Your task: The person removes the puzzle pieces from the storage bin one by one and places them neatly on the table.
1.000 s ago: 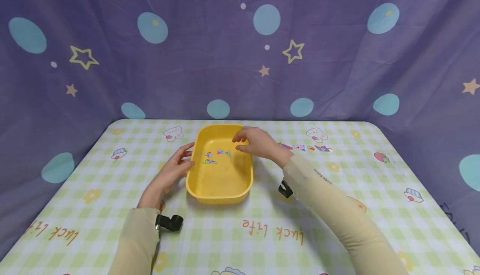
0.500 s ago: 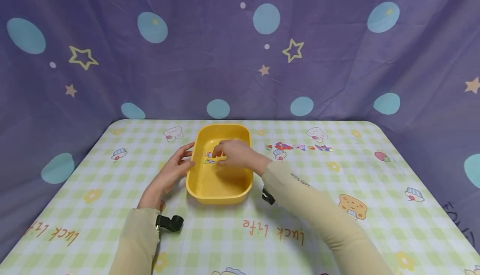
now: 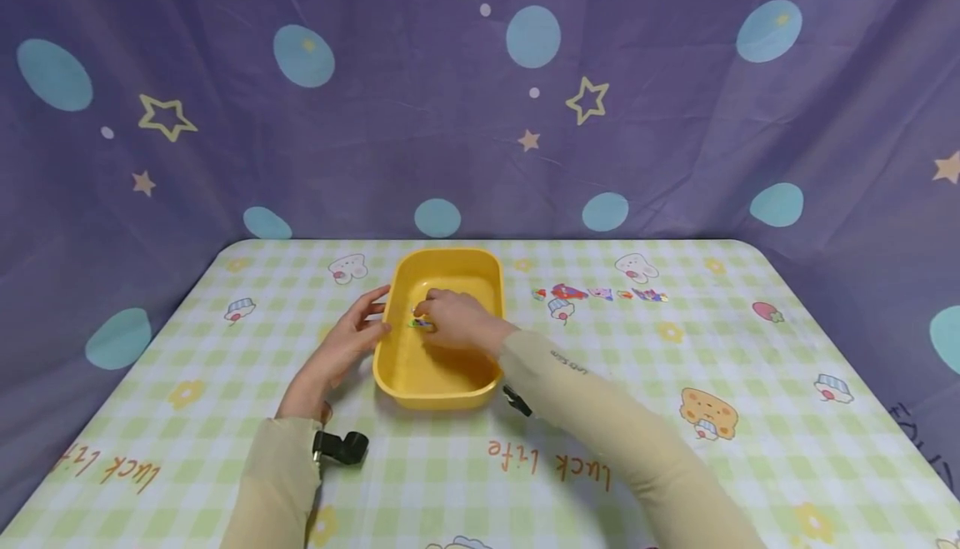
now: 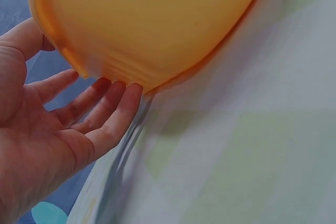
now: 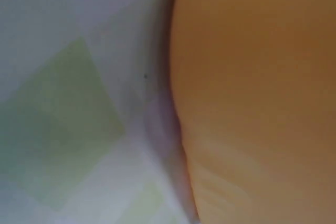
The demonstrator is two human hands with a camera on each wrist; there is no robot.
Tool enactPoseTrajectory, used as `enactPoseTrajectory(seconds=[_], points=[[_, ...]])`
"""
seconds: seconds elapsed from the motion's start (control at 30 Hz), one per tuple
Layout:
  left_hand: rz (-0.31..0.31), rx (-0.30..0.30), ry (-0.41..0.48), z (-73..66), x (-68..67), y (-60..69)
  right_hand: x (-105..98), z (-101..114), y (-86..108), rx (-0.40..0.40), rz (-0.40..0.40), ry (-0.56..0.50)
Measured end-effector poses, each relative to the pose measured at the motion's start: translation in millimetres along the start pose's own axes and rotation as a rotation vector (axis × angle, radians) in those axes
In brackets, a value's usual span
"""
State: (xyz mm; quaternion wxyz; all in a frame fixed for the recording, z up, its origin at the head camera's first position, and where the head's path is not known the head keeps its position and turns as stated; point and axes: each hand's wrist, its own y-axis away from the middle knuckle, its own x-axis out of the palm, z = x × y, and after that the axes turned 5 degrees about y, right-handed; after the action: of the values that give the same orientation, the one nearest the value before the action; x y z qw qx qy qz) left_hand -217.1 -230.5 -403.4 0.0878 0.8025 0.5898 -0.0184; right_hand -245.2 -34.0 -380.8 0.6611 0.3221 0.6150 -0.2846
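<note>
Left sleeve: here it slants up from the near side, cream cloth, a black wrist device sitting at the cuff
My left hand: and it's up against the tub's left side, fingers apart from one another and gently bent, fingertips touching the outside wall
Yellow tub: right there between my arms, upright on the checked tablecloth, long sides running away from me
Left rim: high and rounded, with a broad stretch of cloth out beyond my left hand
Green-and-blue piece: down on the tub floor, left of the middle, just at my right fingertips
My right hand: inside the tub, back of the hand up, fingers bent down toward the floor; whether they pinch anything I cannot tell, the tips are too hidden
Near end of the tub: good room here, bare yellow floor from my right hand down to the rim
Right rim: my wrist passes above it, so that side is crossed
Right sleeve: one long diagonal to the lower right
Row of small colourful pieces: over on the cloth, past the right rim, a gap between them
Far right: cloth runs on beyond the row to the table's edge
</note>
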Motion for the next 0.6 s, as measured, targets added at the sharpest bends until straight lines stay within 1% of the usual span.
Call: enactPoseTrajectory(seconds=[0.23,0.43,0.6], points=[[-0.002,-0.001,-0.002,0.8,0.6,-0.4,3.7,1.9,-2.5,0.001,0.006,0.059],[-0.01,-0.002,-0.001,0.2,1.0,-0.3,4.9,1.3,-3.1,-0.004,0.012,0.07],[-0.008,0.001,-0.005,0.5,0.5,-0.6,5.3,0.7,-3.2,-0.028,-0.01,0.07]])
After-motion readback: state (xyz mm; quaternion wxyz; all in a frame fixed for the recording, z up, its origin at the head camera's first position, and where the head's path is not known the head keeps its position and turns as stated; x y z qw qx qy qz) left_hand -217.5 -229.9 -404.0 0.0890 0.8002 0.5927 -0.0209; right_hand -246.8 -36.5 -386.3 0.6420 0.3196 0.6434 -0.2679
